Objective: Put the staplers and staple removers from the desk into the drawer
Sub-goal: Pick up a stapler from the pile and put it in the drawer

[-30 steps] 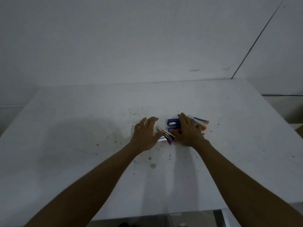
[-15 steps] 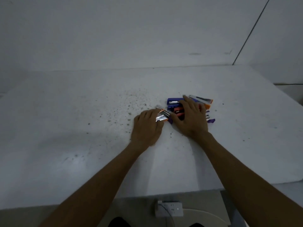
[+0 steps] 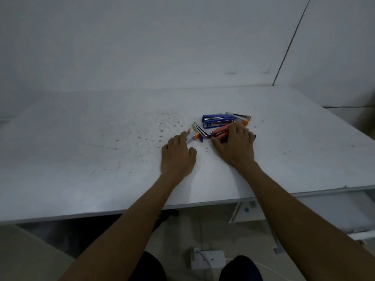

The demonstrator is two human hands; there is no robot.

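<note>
**Q:** On the white desk (image 3: 101, 159), right of centre, what is gathered, and why so tightly?

**A:** Staplers and staple removers lie in one cluster. A blue stapler (image 3: 218, 121) lies flat at the far side, its metal rail showing. Just behind and to its right sits a slim tool with orange tips (image 3: 240, 118). A red stapler (image 3: 220, 131) lies nearer, touching or nearly touching the blue one. Judged from the task, bunching them lets both hands lift several at once.

**Q:** How is the right hand (image 3: 236, 148) set?

**A:** Palm down, fingers curved over the near end of the red stapler and over a purple item (image 3: 254, 136) that shows only at the hand's far edge. Whether the fingers have closed in a grip or merely rest there cannot be told.

**Q:** And the left hand (image 3: 177, 154)?

**A:** Loosely curled, fingertips touching a small metal remover with orange and purple ends (image 3: 195, 136). It appears pressed against the piece, not lifting it; a firm pinch cannot be confirmed.

**Q:** Where is the drawer?

**A:** Under the desk's near right edge, a pale drawer-like unit (image 3: 345, 209) is partly visible; whether it stands open is unclear.

**Q:** How far along is the task?

**A:** By appearance, every item lies on the desk; none is in the drawer.
</note>
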